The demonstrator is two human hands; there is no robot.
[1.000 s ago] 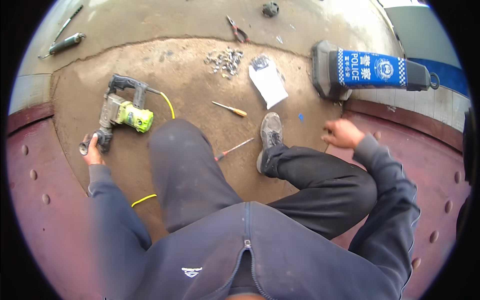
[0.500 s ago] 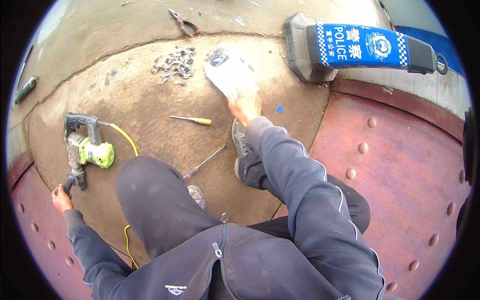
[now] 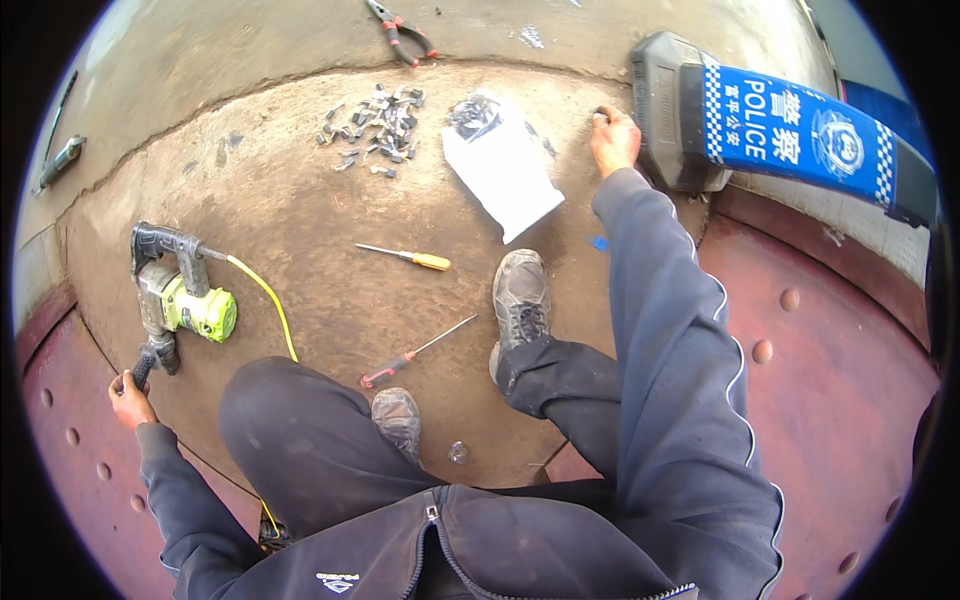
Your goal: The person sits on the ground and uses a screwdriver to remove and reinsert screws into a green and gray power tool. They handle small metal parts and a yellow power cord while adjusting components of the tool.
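My left hand [image 3: 131,400] is closed round the black side handle [image 3: 146,366] of a grey and lime-yellow rotary hammer [image 3: 180,298], which rests on the ground at my left. My right hand [image 3: 614,142] reaches down to the ground, fingers curled together at a small dark spot; what they pinch, if anything, is too small to make out. Just left of it lies a white plastic bag [image 3: 503,180] with small dark pieces showing at its far end. A scattered pile of small black and silver clips [image 3: 385,125] lies further left.
A yellow-handled screwdriver [image 3: 425,261] and a red-handled screwdriver [image 3: 385,372] lie near my shoes. Red-handled pliers [image 3: 405,38] are at the far side. A blue-and-grey case-like object [image 3: 680,110] stands right of my hand. A yellow cord [image 3: 270,292] runs from the hammer. Riveted red metal [image 3: 820,330] borders the right.
My right hand has let go of the white bag and moved right to the ground beside it. The bag now lies flat. My left hand keeps hold of the side handle.
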